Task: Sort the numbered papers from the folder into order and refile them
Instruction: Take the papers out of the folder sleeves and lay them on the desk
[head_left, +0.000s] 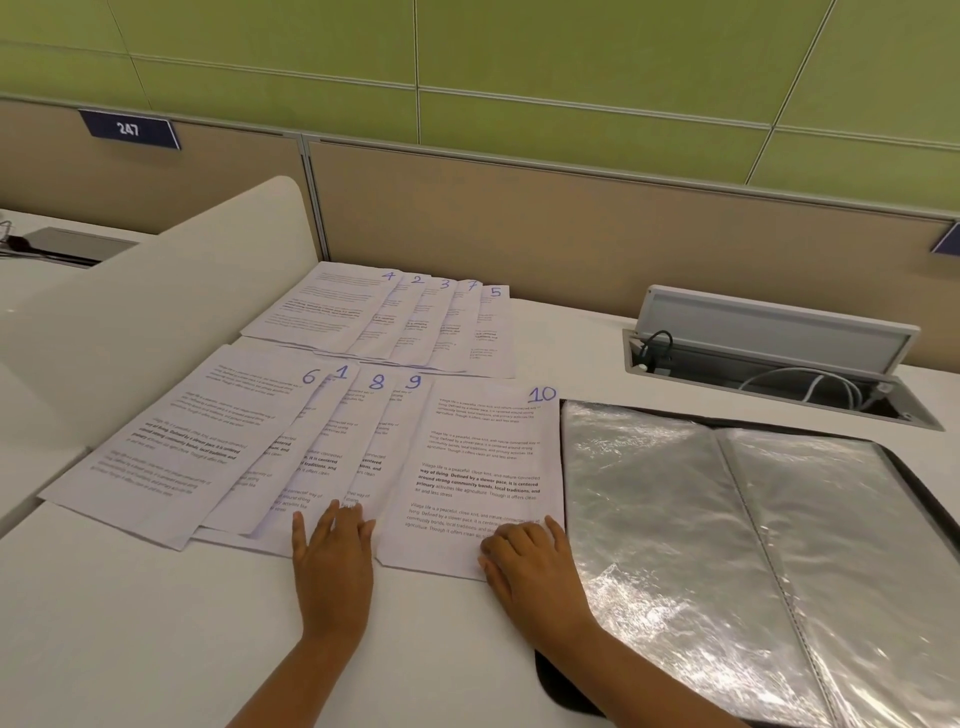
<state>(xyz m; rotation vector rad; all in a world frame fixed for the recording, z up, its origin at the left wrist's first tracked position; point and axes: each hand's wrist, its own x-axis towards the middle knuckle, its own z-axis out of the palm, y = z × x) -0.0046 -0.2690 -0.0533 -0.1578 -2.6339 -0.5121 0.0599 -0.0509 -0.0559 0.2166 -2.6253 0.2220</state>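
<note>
Numbered sheets lie fanned in two rows on the white desk (130, 623). The far row (332, 312) shows 4, 2, 3, 7, 5. The near row (208, 441) shows 6, 1, 8, 9, and sheet 10 (483, 457) lies on top at its right end. My left hand (332, 551) lies flat, fingers apart, on the bottom edge of the sheets marked 8 and 9. My right hand (530, 561) presses with bent fingers on the lower right corner of sheet 10. The open folder (727, 519), with shiny clear sleeves, lies to the right, its sleeves showing no paper.
A cable box (769, 364) with its lid raised and white cords inside is set into the desk behind the folder. A beige partition (571, 234) runs along the back. A curved white divider (156, 312) bounds the left side.
</note>
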